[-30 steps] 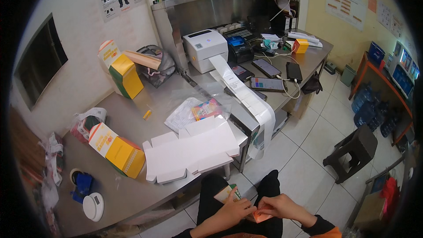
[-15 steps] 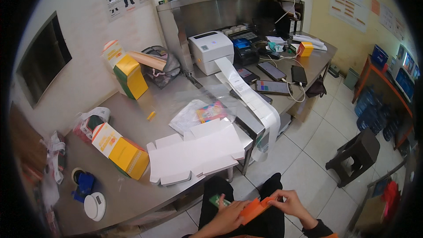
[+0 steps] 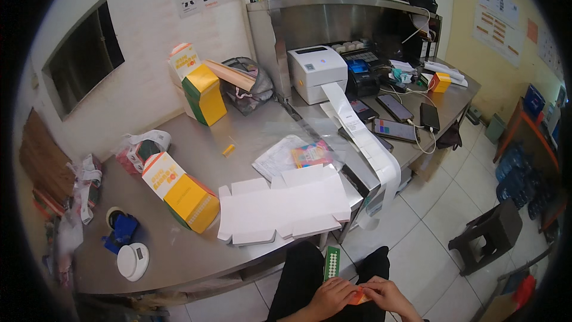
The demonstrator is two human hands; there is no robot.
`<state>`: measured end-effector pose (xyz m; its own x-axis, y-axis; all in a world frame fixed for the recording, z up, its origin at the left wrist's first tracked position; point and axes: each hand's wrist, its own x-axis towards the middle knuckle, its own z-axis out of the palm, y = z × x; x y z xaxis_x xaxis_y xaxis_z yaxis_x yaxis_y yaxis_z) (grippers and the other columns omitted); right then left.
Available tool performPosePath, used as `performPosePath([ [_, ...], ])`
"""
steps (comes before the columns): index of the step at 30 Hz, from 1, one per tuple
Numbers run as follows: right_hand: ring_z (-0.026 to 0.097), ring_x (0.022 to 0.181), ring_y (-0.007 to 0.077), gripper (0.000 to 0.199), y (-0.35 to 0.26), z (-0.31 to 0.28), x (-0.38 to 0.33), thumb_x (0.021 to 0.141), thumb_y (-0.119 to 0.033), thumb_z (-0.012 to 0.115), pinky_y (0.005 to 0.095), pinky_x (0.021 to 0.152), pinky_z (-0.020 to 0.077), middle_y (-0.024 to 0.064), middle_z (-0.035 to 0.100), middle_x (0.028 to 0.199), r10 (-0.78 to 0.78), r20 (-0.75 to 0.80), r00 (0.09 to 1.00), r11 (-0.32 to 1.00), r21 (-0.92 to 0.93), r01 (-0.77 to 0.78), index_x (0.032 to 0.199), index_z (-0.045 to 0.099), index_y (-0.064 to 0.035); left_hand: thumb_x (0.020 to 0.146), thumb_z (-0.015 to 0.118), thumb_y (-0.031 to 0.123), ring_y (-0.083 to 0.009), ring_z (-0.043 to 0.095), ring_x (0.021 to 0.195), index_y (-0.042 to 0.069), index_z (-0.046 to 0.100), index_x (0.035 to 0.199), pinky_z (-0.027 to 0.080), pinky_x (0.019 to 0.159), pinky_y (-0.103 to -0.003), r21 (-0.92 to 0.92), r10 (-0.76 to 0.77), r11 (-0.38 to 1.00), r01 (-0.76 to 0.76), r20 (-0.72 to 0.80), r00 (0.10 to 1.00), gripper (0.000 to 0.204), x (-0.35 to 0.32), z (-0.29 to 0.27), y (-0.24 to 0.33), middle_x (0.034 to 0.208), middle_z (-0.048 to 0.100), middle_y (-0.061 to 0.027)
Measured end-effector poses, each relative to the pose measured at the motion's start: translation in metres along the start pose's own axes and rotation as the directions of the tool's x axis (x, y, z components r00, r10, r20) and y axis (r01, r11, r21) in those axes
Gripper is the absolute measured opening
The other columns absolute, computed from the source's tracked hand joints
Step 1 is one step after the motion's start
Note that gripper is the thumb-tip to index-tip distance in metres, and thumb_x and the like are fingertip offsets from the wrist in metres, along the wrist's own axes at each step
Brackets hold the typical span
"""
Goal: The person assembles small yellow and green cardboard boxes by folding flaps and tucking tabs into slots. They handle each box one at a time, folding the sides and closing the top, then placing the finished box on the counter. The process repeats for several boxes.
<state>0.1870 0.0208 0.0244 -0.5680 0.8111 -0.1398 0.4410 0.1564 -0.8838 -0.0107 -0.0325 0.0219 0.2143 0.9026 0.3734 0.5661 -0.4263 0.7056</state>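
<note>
Narrow green oblong panel (image 3: 332,261): patterned with rows of white dots, standing nearly upright over the lap, lower end hidden by fingers.
Small bright-orange folded piece (image 3: 358,297): mostly covered, just beside the green panel's lower end (cannot tell whether joined to it or separate).
Left hand (image 3: 333,296): curled over the foot of the green panel, fingertips close against the orange.
Right hand (image 3: 384,293): thumb and fingers pinching the orange piece, nearly meeting the left fingertips.
Black-trousered legs (image 3: 298,271): spread beneath both hands, in front of the stainless-steel counter (image 3: 193,262).
Change in the orange: spread broad between the hands half a second ago, now down to a small patch.
Change in the green: tilted and mostly covered then, now swung upright, dotted face showing.
Flat white cardboard blank with cut flaps (image 3: 286,206): lying on the counter, as before.
</note>
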Motion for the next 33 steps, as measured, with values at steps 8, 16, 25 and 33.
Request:
performPosePath([
  [8, 0.059, 0.078, 0.0065, 0.015, 0.006, 0.001, 0.002, 0.088, -0.006, 0.062, 0.0188, 0.071, 0.049, 0.0041, 0.065, 0.089, 0.16, 0.154, 0.975, 0.906, 0.368, -0.207, 0.099, 0.068, 0.0014, 0.079, 0.064, 0.01, -0.0237, 0.06, 0.088, 0.007, 0.064, 0.1, 0.047, 0.078, -0.033, 0.037, 0.164, 0.986, -0.162, -0.062, 0.984, 0.022, -0.004, 0.004, -0.01, 0.097, 0.062, -0.0058],
  [16, 0.058, 0.087, 0.0118, 0.015, 0.004, -0.002, 0.0, 0.087, -0.003, 0.058, 0.0256, 0.078, 0.0473, 0.0065, 0.066, 0.093, 0.125, 0.226, 0.966, 0.942, 0.279, -0.187, 0.099, 0.063, 0.0019, 0.085, 0.061, 0.013, -0.0229, 0.06, 0.089, 0.004, 0.062, 0.098, 0.047, 0.075, -0.031, -0.238, -0.093, 0.96, 0.146, 0.222, 0.971, 0.016, -0.015, 0.017, -0.023, 0.098, 0.059, -0.0078],
  [25, 0.057, 0.079, 0.0092, 0.003, -0.009, 0.006, 0.004, 0.085, 0.0, 0.059, 0.0219, 0.072, 0.0463, 0.0034, 0.062, 0.081, 0.105, -0.021, 0.994, 0.815, 0.575, -0.074, 0.084, 0.062, 0.0018, 0.091, 0.058, 0.017, -0.006, 0.053, 0.074, 0.001, 0.063, 0.106, 0.045, 0.071, -0.021, -0.598, -0.293, 0.513, 0.616, 0.552, 0.78, 0.022, -0.009, 0.005, -0.052, 0.082, 0.061, 0.0006],
  [33, 0.048, 0.115, 0.0212, 0.045, -0.005, 0.017, 0.011, 0.089, -0.013, 0.056, 0.0344, 0.104, 0.0314, 0.0109, 0.053, 0.12, 0.145, -0.269, 0.952, 0.789, 0.612, 0.053, 0.13, 0.04, -0.0023, 0.097, 0.044, 0.02, -0.0066, 0.052, 0.087, 0.005, 0.054, 0.101, 0.041, 0.078, -0.02, -0.974, -0.597, 0.008, 0.227, 0.178, 0.782, 0.019, -0.015, 0.003, -0.058, 0.09, 0.054, 0.0007],
])
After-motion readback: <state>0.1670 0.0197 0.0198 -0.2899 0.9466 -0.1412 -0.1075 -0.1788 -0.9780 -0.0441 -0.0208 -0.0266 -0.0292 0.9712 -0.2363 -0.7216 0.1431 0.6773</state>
